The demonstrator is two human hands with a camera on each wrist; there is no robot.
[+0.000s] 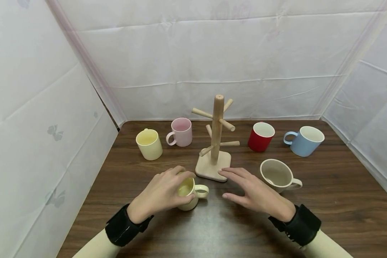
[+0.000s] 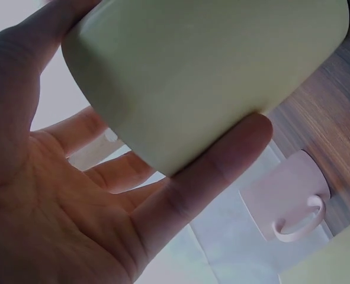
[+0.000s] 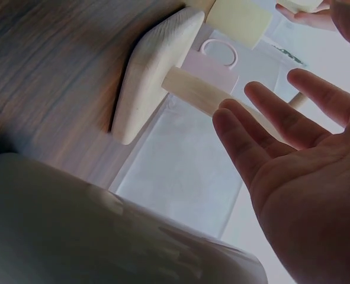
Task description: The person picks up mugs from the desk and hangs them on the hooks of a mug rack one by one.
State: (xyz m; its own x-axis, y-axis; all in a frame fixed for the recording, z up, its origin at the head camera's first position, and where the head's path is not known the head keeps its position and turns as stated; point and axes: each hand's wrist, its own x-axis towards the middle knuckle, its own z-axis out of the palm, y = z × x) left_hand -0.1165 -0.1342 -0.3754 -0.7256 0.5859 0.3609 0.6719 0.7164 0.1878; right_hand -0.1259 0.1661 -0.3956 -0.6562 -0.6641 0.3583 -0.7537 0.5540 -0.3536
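Note:
My left hand [image 1: 162, 190] grips a pale yellow mug [image 1: 189, 205] by its upper part, thumb on the near side and fingers across the far side. The mug's handle points right; in the left wrist view the thumb and index finger lie along opposite sides of the mug [image 2: 204, 71]. My right hand [image 1: 258, 195] hovers with fingers stretched, holding nothing, in front of a wooden mug rack [image 1: 217, 132]. Bare pegs branch from the rack's post. Beside the right hand stands a beige mug [image 1: 275, 175], its handle towards the right.
Behind my left hand stand another yellow mug [image 1: 149, 147] and a pink mug [image 1: 184, 134]. A red mug [image 1: 259, 139] and a light blue mug [image 1: 303, 143] are at the back right. White sheets [image 1: 193, 53] enclose the dark wooden table [image 1: 122, 193] at the back and sides.

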